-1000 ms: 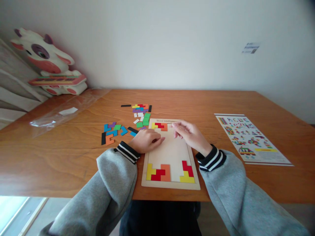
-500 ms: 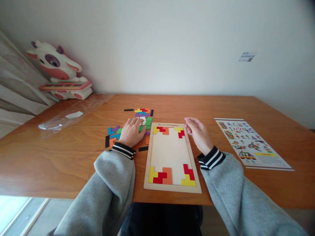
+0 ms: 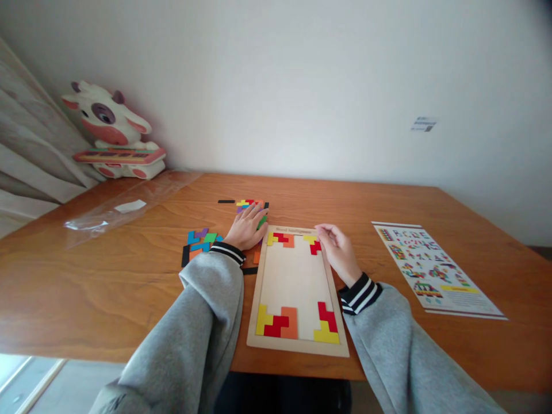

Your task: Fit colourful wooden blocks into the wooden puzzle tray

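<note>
My left hand (image 3: 246, 226) lies over the loose puzzle pieces left of the board, its fingers stretched out and covering some of them. The wooden puzzle board (image 3: 297, 347) lies near the table's front edge. My right hand (image 3: 338, 250) is at the board's upper right corner, its fingers curled together; anything between the fingertips is hidden. At the board's lower left are a yellow piece (image 3: 261, 323), a red piece (image 3: 276, 326) and an orange piece (image 3: 291, 322). Red and yellow pieces fill parts of the other corners. The middle of the board shows bare wood.
A printed pattern sheet (image 3: 435, 270) lies on the right of the table (image 3: 107, 299). On the left are a clear plastic bag (image 3: 99, 217) and a cow-shaped toy keyboard (image 3: 118, 155). Black pieces (image 3: 226, 201) and blue pieces (image 3: 192, 237) lie around my left hand.
My left hand has moved right and farther back over the pieces, uncovering some at the left. My right hand has come in to the board's upper right corner. The view has tilted slightly.
</note>
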Demonstrator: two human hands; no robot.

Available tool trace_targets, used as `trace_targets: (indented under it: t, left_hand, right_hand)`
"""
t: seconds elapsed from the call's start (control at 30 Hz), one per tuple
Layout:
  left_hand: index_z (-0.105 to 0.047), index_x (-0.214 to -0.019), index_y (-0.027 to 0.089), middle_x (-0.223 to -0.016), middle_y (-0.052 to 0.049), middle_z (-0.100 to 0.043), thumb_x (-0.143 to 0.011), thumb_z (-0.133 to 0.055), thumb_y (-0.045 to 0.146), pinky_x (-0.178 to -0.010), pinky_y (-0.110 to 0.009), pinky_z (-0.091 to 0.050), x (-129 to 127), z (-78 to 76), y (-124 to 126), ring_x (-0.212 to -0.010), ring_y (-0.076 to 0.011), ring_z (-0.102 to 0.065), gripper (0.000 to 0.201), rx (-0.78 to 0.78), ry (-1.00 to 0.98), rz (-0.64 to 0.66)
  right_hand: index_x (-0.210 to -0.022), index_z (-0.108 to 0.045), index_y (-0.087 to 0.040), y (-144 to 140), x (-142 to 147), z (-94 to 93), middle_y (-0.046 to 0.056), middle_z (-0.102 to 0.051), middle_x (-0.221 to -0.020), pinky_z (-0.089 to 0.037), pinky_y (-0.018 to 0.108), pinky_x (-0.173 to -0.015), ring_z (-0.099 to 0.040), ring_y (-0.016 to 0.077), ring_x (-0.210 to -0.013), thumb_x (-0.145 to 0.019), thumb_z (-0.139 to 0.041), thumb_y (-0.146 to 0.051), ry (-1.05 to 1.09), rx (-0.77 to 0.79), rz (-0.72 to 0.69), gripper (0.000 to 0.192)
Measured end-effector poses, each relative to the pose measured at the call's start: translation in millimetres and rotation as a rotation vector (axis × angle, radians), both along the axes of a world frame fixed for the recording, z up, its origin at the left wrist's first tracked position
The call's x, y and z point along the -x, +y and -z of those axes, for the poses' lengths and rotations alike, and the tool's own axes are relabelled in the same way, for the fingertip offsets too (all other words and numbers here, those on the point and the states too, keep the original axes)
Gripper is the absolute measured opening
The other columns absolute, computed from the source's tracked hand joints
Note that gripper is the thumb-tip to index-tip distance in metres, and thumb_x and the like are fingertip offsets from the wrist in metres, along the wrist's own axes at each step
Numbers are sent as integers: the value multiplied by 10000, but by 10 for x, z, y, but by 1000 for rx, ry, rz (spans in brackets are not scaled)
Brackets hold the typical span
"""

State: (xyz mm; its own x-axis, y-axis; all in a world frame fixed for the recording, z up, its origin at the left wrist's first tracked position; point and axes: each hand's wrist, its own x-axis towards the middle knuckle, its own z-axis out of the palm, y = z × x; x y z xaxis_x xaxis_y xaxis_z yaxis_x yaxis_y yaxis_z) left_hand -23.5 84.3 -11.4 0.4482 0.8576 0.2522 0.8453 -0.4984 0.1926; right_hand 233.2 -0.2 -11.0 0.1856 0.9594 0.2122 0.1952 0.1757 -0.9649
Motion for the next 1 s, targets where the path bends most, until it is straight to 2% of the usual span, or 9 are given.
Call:
trace_targets:
  t: [0.1,0.2,0.33,0.4,0.5,0.73,0.87,0.93,1.0]
  left_hand:
    - [-431,-1482,215,-1590,-106,-359,-1004,-367,432,-1212,-561,-187,-26,43,90,-1485,-299,-290,529,49,66,-55]
    - [-485,-1437,243,-1537,-96,-450,-1007,-362,446,-1210,-569,-174,-35,46,82,-1437,-306,-368,491,9,70,-75]
    - [-525,-1383,197,-1334,-148,-596,-996,-400,451,-1153,-553,-280,-20,-34,-13,-1262,-332,-520,480,-83,107,-147]
    - [-525,-1377,167,-1250,-173,-606,-994,-404,465,-1089,-537,-359,-4,-84,-60,-1199,-345,-541,500,-95,160,-167]
    - [-561,-1320,177,-1241,-178,-577,-1001,-384,479,-979,-503,-453,20,-137,-117,-1176,-348,-523,474,-55,208,-156]
    - [-666,-1111,188,-1318,-147,-577,-1021,-365,397,-969,-469,-482,92,-148,-221,-1207,-323,-517,378,-78,210,-119]
    - [-687,-936,176,-1086,-125,-707,-1031,-342,363,-904,-404,-520,164,-155,-227,-1074,-288,-632,404,-75,181,-128]
    - [-684,-924,189,-981,-107,-733,-1019,-381,400,-827,-378,-539,188,-159,-214,-1010,-287,-666,381,-70,144,-174]
    - [-688,-962,205,-980,-99,-743,-993,-446,430,-777,-364,-543,200,-161,-202,-977,-288,-686,332,-67,103,-216]
  right_hand:
    - [-995,-603,-210,7,-10,21,84,-681,-986,-528,384,-827,-639,223,-909,-833,-589,-657,-37,1,-5,476]
    - [-1003,-603,-212,22,-36,30,86,-681,-995,-533,370,-791,-640,220,-900,-844,-577,-653,-56,-6,13,470]
    - [-996,-603,-206,51,-85,34,85,-678,-980,-530,340,-720,-639,218,-885,-834,-598,-635,-39,-17,42,458]
    - [-988,-603,-203,63,-105,34,83,-675,-968,-524,330,-697,-635,212,-865,-826,-610,-623,-24,-28,56,450]
    - [-984,-606,-202,70,-122,28,77,-670,-940,-516,326,-687,-625,200,-829,-833,-606,-609,-20,-47,68,435]
    - [-998,-605,-206,69,-186,-31,48,-646,-854,-486,311,-648,-590,179,-742,-845,-591,-620,-49,-69,96,442]
    - [-988,-595,-216,66,-215,-69,24,-613,-797,-457,305,-628,-557,167,-682,-851,-588,-611,-42,-65,110,418]
    - [-984,-598,-218,63,-216,-84,18,-605,-793,-446,304,-626,-542,162,-667,-856,-584,-607,-39,-68,105,410]
    - [-988,-603,-217,58,-214,-94,15,-601,-798,-439,302,-626,-530,157,-656,-857,-583,-606,-38,-79,100,411]
